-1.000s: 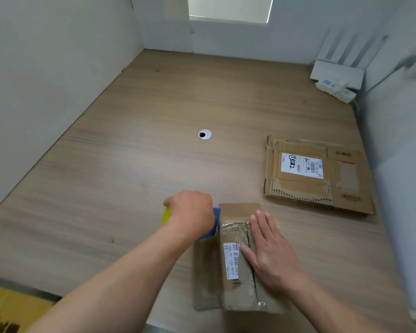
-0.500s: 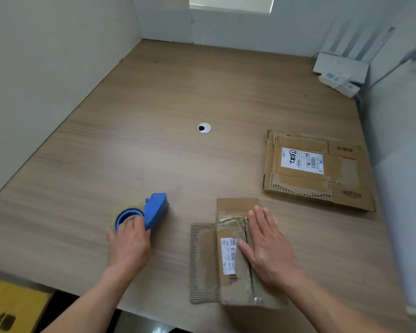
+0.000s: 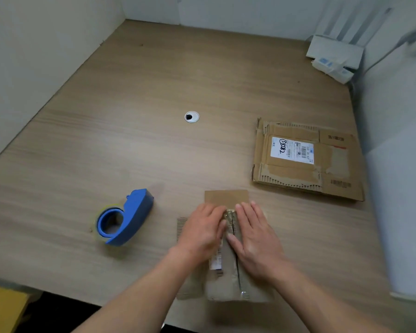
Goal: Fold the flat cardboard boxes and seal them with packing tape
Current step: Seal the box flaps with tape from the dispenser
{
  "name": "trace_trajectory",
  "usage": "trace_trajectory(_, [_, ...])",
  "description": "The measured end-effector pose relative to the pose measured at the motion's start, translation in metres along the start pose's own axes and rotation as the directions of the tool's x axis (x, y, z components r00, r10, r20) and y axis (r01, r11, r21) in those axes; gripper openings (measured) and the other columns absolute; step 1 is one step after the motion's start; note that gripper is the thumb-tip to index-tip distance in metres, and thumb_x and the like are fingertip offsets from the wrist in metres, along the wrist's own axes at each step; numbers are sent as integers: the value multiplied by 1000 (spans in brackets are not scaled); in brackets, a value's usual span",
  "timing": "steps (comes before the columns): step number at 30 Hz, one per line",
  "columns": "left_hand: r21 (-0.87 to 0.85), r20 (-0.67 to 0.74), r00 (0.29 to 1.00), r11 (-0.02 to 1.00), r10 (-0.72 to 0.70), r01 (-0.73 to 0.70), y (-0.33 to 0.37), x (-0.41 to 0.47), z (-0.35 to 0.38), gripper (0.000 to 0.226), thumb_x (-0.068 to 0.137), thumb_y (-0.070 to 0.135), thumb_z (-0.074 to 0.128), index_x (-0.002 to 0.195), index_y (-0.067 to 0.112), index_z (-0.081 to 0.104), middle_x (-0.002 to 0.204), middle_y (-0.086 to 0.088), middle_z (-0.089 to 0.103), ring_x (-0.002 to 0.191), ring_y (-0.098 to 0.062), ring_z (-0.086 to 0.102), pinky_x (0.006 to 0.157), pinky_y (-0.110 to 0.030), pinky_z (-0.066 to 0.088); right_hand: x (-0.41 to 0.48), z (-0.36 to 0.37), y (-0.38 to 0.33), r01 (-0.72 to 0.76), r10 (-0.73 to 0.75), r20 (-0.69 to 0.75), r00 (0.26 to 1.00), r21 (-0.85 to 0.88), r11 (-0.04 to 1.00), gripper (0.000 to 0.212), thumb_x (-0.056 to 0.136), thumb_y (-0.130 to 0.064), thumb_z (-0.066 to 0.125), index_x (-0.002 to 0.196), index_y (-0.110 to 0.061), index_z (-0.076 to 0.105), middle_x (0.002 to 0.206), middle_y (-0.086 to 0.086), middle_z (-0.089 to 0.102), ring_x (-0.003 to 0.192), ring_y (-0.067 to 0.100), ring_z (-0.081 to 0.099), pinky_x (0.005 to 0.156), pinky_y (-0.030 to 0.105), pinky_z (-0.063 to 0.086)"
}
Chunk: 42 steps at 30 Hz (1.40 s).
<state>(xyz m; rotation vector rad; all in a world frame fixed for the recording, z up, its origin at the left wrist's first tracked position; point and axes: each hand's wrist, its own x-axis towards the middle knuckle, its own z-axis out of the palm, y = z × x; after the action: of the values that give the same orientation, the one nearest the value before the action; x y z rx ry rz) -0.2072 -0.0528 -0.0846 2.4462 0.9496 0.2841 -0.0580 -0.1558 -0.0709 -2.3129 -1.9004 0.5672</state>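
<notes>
A small brown cardboard box (image 3: 226,282) with a white label lies near the table's front edge, its two top flaps meeting along a centre seam with crinkled clear tape. My left hand (image 3: 202,233) presses flat on the left flap. My right hand (image 3: 255,236) presses flat on the right flap, fingers straight. A blue tape dispenser (image 3: 127,218) with a roll of clear tape sits alone on the table to the left of the box. A larger flattened cardboard box (image 3: 305,159) with a white shipping label lies at the right.
The wooden table (image 3: 130,131) has a round cable hole (image 3: 191,116) in its middle. White walls enclose it on the left, back and right. A white device with a cable (image 3: 334,57) sits in the far right corner. Something yellow (image 3: 3,306) lies below the front edge.
My left hand set the tape dispenser down on the table at the left, let go of it, and moved right onto the small box. My right hand stayed on the box.
</notes>
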Motion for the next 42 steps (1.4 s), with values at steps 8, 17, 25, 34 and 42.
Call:
trace_trajectory(8, [-225,9,888,864,-460,450,13,28,6,50,102,36,47,57,17,43,62,-1,50,65,-24,50,59,-36,29,35,-4,17,-74,138,-123,983,422,904,36,101,-42,36,94,-21,64,91,-9,58,91,15,49,85,37,42])
trace_trajectory(17, [-468,74,698,594,-712,655,8,35,18,51,98,35,51,62,-1,59,56,-8,55,55,-18,47,57,-39,46,28,1,23,-238,427,32,904,867,439,18,102,-22,52,97,-24,70,106,-14,67,103,7,60,85,18,45])
trace_trajectory(25, [-569,250,619,404,-745,716,15,41,8,39,101,34,48,86,11,76,85,-10,76,91,-29,71,81,-34,56,31,-4,23,-350,440,209,873,897,270,33,106,-23,38,108,-17,70,130,-1,62,122,11,53,106,29,42])
trace_trajectory(34, [-357,136,772,696,-621,623,44,-59,-20,104,78,54,73,157,26,11,158,5,20,145,-13,27,116,-35,31,7,13,3,-312,622,86,778,913,264,30,102,-21,43,87,-20,69,86,-4,69,83,12,62,74,28,47])
trace_trajectory(42, [-324,356,694,614,-626,720,17,-134,-20,81,76,48,75,144,26,36,132,6,52,126,-16,53,107,-36,42,-35,32,-23,-357,891,1,455,916,181,29,102,-18,40,93,-14,67,90,-2,66,90,22,58,75,32,39])
